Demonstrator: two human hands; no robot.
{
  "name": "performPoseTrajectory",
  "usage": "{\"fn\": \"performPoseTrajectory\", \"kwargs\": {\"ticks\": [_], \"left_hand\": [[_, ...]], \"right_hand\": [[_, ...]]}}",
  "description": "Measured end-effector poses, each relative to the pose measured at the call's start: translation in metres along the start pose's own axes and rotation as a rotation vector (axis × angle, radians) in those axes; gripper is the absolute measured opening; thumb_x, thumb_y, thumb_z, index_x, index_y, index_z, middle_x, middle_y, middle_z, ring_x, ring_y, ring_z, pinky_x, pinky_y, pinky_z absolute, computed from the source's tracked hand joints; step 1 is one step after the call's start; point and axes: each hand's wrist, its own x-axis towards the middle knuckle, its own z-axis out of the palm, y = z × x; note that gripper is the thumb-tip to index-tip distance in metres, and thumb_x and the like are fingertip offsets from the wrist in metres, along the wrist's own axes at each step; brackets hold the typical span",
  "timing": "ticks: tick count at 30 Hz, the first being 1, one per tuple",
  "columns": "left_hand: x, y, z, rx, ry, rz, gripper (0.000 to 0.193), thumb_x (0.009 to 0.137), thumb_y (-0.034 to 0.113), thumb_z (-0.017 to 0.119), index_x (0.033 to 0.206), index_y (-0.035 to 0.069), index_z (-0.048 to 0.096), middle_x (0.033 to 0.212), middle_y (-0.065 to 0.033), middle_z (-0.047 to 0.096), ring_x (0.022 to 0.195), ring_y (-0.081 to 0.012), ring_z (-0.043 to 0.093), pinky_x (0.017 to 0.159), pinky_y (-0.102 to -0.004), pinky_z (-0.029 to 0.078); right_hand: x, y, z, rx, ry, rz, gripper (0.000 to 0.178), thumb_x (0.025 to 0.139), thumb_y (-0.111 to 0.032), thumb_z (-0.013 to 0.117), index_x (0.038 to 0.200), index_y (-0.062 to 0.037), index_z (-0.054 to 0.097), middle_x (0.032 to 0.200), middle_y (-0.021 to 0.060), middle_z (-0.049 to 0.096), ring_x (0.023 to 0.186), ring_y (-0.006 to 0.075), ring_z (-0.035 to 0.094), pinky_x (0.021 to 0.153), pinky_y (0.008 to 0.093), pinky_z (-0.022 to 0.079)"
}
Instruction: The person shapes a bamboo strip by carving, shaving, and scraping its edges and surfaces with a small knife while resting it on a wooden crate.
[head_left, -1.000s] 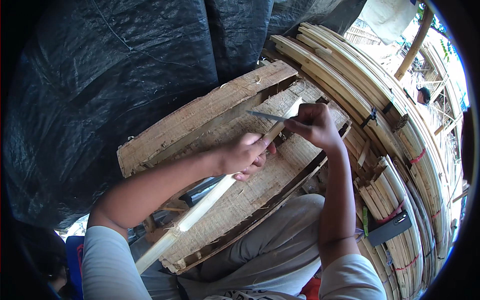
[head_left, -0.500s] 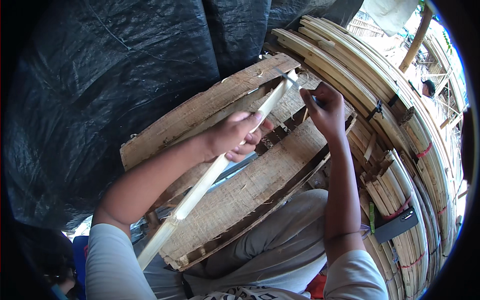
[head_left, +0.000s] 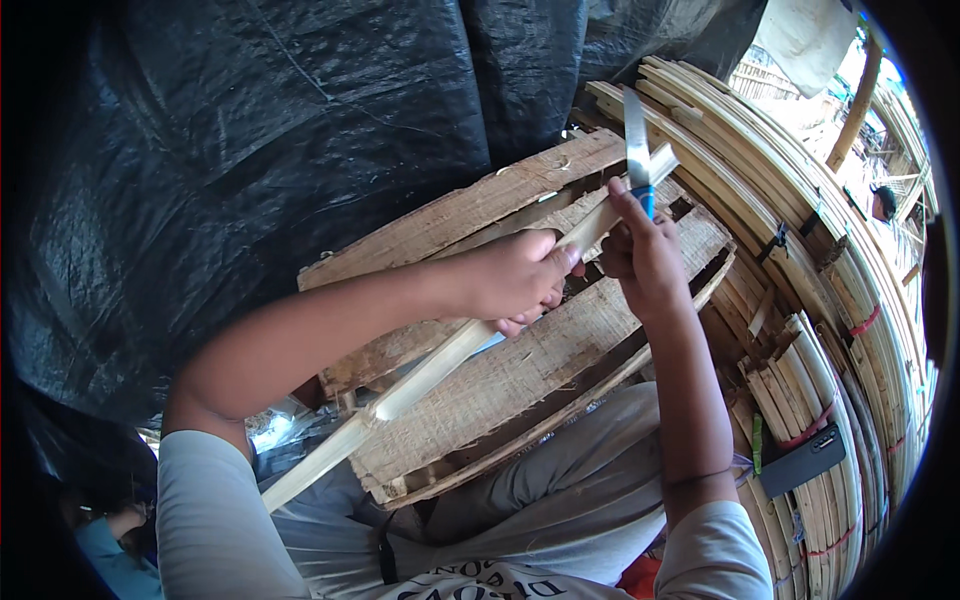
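A long pale strip of split bamboo (head_left: pixel 440 357) slants across the view from the lower left to the upper right, with a node partway along. My left hand (head_left: pixel 518 278) is closed round its upper part. In my right hand (head_left: pixel 648 245) is a knife (head_left: pixel 637 140) with a blue handle, its blade pointing up and away from me. The blade stands close to the strip's far end; whether they touch I cannot tell. Under both hands lies a low bench of rough wooden planks (head_left: pixel 520 365), with gaps between the boards.
Bundles of bamboo strips (head_left: pixel 780 190) are stacked along the right, some tied with red bands. A dark phone (head_left: pixel 802 462) rests on one bundle. Black plastic sheeting (head_left: pixel 250 150) hangs at the left and back. Another person's arm (head_left: pixel 125 520) shows at the lower left.
The knife has swung from lying across the strip's far end to pointing upward. Both hands have shifted to the right in view, and the bench appears shifted too as the view moved.
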Motion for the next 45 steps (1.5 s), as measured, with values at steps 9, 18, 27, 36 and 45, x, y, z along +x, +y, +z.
{"fn": "performPoseTrajectory", "kwargs": {"ticks": [9,18,27,36,45], "left_hand": [[-0.113,-0.027,-0.013,0.586,0.12,0.114,0.048,0.106,0.033,0.054,0.14,0.001,0.043,0.126,-0.0193,0.059,0.113,-0.0262,0.063,0.098,-0.0406,0.054],[-0.206,-0.071,-0.011,0.749,0.058,-0.085,0.045,0.094,0.027,0.073,0.127,-0.001,0.06,0.105,-0.0158,0.068,0.082,-0.0205,0.069,0.076,-0.0354,0.06],[-0.201,-0.07,-0.014,0.813,0.477,0.234,0.021,0.091,0.004,0.067,0.11,-0.003,0.068,0.097,-0.0108,0.064,0.086,-0.0179,0.064,0.072,-0.03,0.059],[-0.146,-0.052,-0.019,0.613,0.906,0.409,0.022,0.094,-0.003,0.059,0.116,-0.003,0.062,0.102,-0.0147,0.065,0.099,-0.0232,0.066,0.09,-0.0352,0.051],[-0.112,-0.011,-0.015,0.564,0.91,0.518,0.034,0.098,0.001,0.06,0.132,-0.001,0.055,0.115,-0.0084,0.06,0.108,-0.0127,0.057,0.084,-0.0293,0.054]], "right_hand": [[0.043,-0.014,-0.065,0.259,0.253,-0.256,0.034,0.099,-0.032,0.069,0.073,-0.0207,0.05,0.054,-0.0099,0.034,0.041,0.0051,0.031,0.041,0.0267,0.025],[0.089,-0.004,-0.146,0.402,0.445,-0.206,0.043,0.106,-0.041,0.054,0.07,-0.0202,0.043,0.049,-0.0073,0.022,0.04,0.0107,0.017,0.043,0.031,0.017],[0.067,-0.004,-0.098,0.298,0.44,-0.323,0.043,0.105,-0.033,0.06,0.072,-0.0145,0.04,0.054,-0.0032,0.033,0.042,0.0107,0.026,0.042,0.03,0.022],[0.038,0.011,-0.044,0.086,0.446,-0.397,0.014,0.102,-0.021,0.065,0.1,-0.0079,0.058,0.055,-0.0042,0.04,0.041,0.0079,0.037,0.04,0.028,0.03],[-0.02,-0.003,0.007,-0.149,-0.196,-0.103,0.029,0.105,-0.027,0.06,0.107,-0.0003,0.07,0.058,-0.0094,0.033,0.046,0.0043,0.029,0.045,0.0257,0.022]]}}
